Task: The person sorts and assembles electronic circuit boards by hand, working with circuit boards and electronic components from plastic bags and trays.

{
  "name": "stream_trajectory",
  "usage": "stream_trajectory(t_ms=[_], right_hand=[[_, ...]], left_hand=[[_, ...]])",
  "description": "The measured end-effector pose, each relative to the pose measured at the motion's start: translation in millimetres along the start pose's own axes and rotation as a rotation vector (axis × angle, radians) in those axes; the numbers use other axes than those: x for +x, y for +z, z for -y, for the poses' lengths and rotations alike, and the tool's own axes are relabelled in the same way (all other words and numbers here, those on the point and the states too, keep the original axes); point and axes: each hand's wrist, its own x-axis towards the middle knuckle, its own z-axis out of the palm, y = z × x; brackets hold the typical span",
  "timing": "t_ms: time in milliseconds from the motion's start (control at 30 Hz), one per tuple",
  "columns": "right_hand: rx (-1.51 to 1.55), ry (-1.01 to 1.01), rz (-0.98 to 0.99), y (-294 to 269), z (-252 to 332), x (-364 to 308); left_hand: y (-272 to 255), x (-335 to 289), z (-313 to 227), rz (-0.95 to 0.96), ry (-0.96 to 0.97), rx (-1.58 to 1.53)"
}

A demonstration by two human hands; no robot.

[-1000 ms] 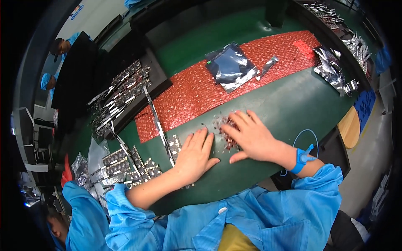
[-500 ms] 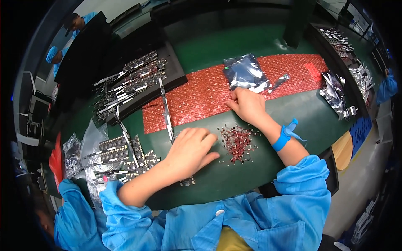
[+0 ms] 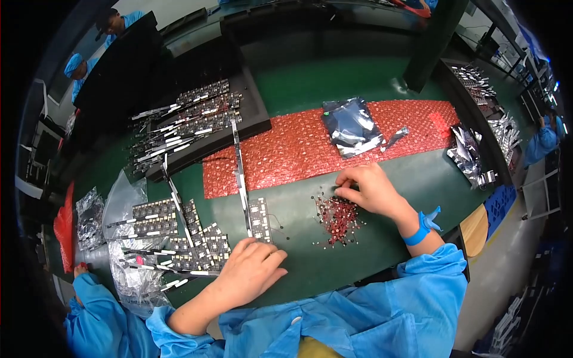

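head: small-parts pile point(image 3: 339, 222) beside right fingers point(image 3: 353, 174)

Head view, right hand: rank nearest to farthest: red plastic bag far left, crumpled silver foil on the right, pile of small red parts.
From the right hand:
1. Pile of small red parts: just below-left.
2. Crumpled silver foil: right, farther up.
3. Red plastic bag: far left.

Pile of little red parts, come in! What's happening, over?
Right hand at far edge of little red parts, fingers curled, grip unclear. Left hand at near end of circuit board. Parts piled on green table. Red bubble wrap beyond, not blocking.
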Motion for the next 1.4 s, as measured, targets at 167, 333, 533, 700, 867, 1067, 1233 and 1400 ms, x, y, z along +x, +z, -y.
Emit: stream_trajectory(t_ms=[167,333,533,700,867,1067,1233,1400], right_hand=[[-0.158,0.412,-0.460,-29.3,-57.0,20.9],[-0.430,0.952,-0.201,-36.4,-68.5,62.0],[-0.108,0.891,-0.111,-33.5,-78.9,69.9],[0.308,0.452,-0.473,-33.6,-106.5,61.9],[0.787,0.341,-0.628,-119.2,-114.1,1.8],[-0.418,0.753,-0.527,-123.6,-168.9,-76.1],[-0.549,0.098,-0.343,-80.6,-111.4,-23.9],[-0.445,0.124,-0.123,-68.4,-111.5,-2.3]], left_hand=[[-1.9,45.8,7.4,-0.034,0.081,0.105],[12.7,129.7,26.4,-0.062,0.071,0.218],[34.0,155.9,42.0,0.005,-0.114,0.230],[28.0,159.5,39.3,0.041,-0.128,0.213],[34.3,155.4,45.9,-0.030,-0.088,0.278],[33.3,160.1,41.4,0.014,-0.096,0.285],[20.7,150.6,29.7,0.009,-0.138,0.384],[-11.3,115.7,13.7,-0.105,0.115,0.208]])
